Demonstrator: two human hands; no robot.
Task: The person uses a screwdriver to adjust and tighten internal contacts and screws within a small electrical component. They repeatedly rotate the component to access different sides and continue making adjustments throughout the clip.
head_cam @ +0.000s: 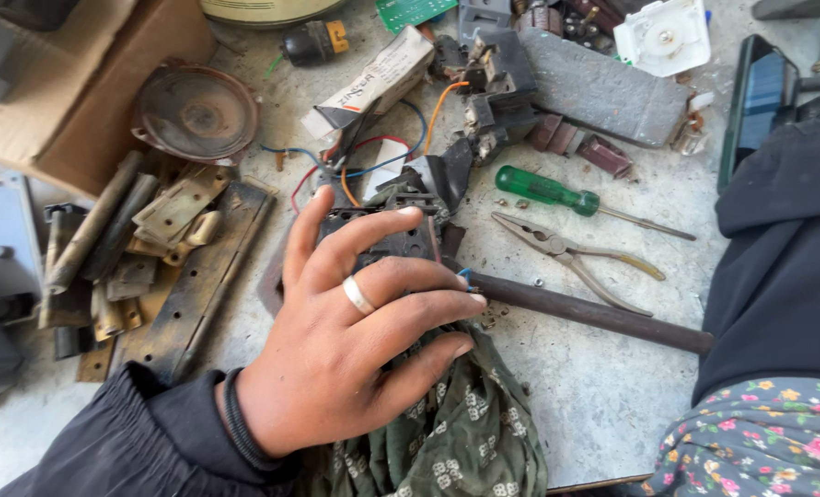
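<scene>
A grey, scuffed workbench top (603, 387) carries scattered parts. The left hand (346, 340), ring on one finger, lies palm-down with fingers spread, covering a black plastic electrical block (401, 241) at the bench's centre and touching patterned green cloth (465, 433). Right of it lie a dark metal rod (594, 313), steel pliers (566, 250) and a green-handled screwdriver (548, 190).

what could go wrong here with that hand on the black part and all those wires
The left hand presses the black part, whose loose wires might snag or tear if it shifts. The cloth beneath may let it slide. The pliers and screwdriver lie close and could get knocked.
</scene>
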